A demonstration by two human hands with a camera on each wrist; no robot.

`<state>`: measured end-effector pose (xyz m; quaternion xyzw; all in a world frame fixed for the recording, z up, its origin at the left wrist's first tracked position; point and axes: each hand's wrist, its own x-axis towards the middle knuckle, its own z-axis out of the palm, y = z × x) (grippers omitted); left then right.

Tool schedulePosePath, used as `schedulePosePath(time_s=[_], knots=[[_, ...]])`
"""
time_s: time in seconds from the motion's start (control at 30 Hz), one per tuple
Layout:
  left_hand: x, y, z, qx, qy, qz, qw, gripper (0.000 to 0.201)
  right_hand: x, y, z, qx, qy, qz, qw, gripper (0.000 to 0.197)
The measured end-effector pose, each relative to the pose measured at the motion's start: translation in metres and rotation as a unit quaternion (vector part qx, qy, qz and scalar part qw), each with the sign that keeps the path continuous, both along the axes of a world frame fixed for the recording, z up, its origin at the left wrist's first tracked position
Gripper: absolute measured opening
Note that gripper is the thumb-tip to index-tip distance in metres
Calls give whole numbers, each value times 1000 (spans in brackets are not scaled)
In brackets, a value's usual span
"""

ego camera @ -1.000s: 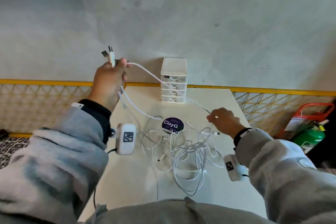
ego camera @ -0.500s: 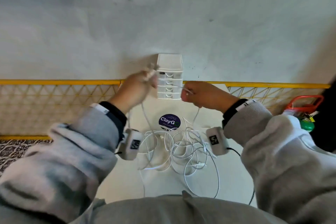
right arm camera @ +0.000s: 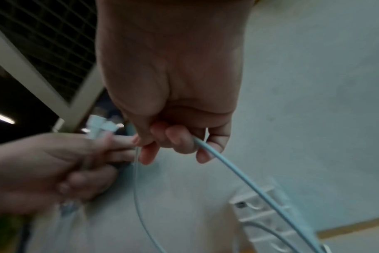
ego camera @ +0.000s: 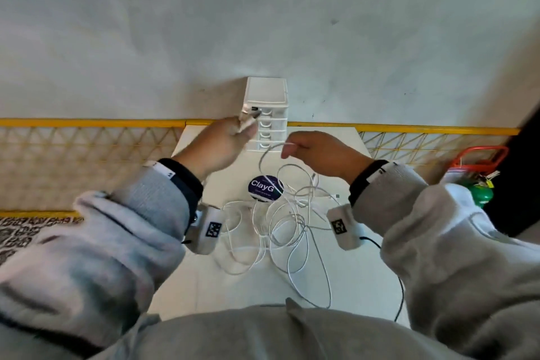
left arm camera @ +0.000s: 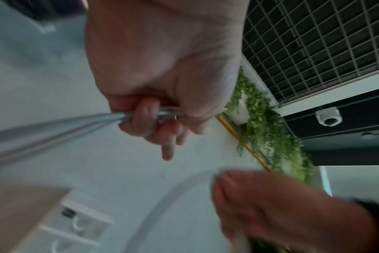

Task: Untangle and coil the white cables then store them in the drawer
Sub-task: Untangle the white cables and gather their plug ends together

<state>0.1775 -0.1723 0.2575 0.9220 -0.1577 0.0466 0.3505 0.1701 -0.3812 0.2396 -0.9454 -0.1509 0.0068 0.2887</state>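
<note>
A tangle of white cables (ego camera: 287, 222) lies on the white table (ego camera: 248, 292). A small white drawer unit (ego camera: 267, 114) stands at the table's far edge against the wall, its drawers shut. My left hand (ego camera: 222, 143) is raised in front of the unit and grips cable plug ends (ego camera: 247, 120); the left wrist view shows its fingers (left arm camera: 149, 119) curled round the strands. My right hand (ego camera: 309, 152) pinches a white cable (right arm camera: 238, 172) close beside the left, and a loop hangs from it to the pile.
A round dark "ClayG" sticker (ego camera: 265, 187) lies on the table behind the pile. A yellow mesh railing (ego camera: 87, 155) runs along both sides. A red-and-green object (ego camera: 476, 181) sits at the right beyond the table.
Both hands came together in front of the drawer unit; the left hand dropped from high at the left, the right rose from the pile. The slack cable now loops between them.
</note>
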Motion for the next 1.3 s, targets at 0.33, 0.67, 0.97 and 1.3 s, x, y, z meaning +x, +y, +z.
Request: schedulePosePath(time_s=[0.33, 0.67, 0.97, 1.3], knots=[[30, 79, 13, -197, -88, 209, 954, 26, 1, -85, -57, -1, 104, -57, 993, 13], [31, 46, -23, 14, -128, 129, 983, 31, 6, -44, -44, 24, 77, -38, 996, 14], [5, -14, -25, 87, -77, -68, 991, 23, -3, 5, -3, 77, 115, 94, 986, 16], [13, 23, 0, -80, -49, 38, 995, 22, 3, -27, -35, 106, 60, -108, 987, 22]])
